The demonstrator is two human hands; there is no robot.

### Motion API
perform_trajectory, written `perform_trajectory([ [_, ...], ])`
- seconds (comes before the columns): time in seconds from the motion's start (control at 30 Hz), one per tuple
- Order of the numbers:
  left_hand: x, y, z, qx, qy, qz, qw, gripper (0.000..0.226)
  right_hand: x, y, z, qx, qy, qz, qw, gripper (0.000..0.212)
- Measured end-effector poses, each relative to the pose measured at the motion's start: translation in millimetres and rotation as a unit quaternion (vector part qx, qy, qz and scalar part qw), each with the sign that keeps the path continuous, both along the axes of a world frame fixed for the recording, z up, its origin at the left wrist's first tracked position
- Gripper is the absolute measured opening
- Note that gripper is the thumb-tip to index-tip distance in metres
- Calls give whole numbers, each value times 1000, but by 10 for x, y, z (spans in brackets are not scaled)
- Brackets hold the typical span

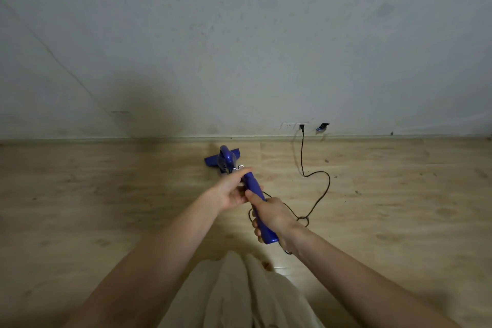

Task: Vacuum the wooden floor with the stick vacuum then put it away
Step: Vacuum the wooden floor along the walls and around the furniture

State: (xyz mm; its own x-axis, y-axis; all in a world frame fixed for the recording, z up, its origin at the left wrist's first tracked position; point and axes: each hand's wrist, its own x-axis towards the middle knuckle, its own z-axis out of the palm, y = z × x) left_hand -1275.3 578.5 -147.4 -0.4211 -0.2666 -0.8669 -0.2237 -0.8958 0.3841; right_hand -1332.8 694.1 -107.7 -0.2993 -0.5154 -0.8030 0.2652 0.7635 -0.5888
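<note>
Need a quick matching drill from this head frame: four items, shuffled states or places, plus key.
Column 1
1. blue stick vacuum floor head
2. thin black power cord
3. left hand
4. right hand

Column 2
A. wraps the near end of the blue handle
B. sits on the wooden floor close to the baseboard
C. holds the handle's upper part, nearer the vacuum body
D. plugged into the white wall outlet, trailing in loops across the floor

Pairs: 1-B, 2-D, 3-C, 4-A
</note>
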Motion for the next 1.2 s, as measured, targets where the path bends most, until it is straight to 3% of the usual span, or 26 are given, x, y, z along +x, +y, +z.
perform_trajectory([
  [0.2, 246, -481, -100, -14, -18, -57, 998, 30, 426, -467, -174, -9, -14, -67, 998, 41],
  [0.57, 981, -1527, -126, -19, -3, -161, 987, 32, 1358, -1457, -156, -5, -15, -150, 988, 39],
  [1.03, 1185, -458, -594, -16, -1, -120, 993, 33, 1608, -387, -391, 46, 38, -109, 992, 52],
  [1.2, 1276, -121, -586, -1, 6, -121, 993, 31, 1661, -35, -433, 58, 42, -116, 991, 47],
])
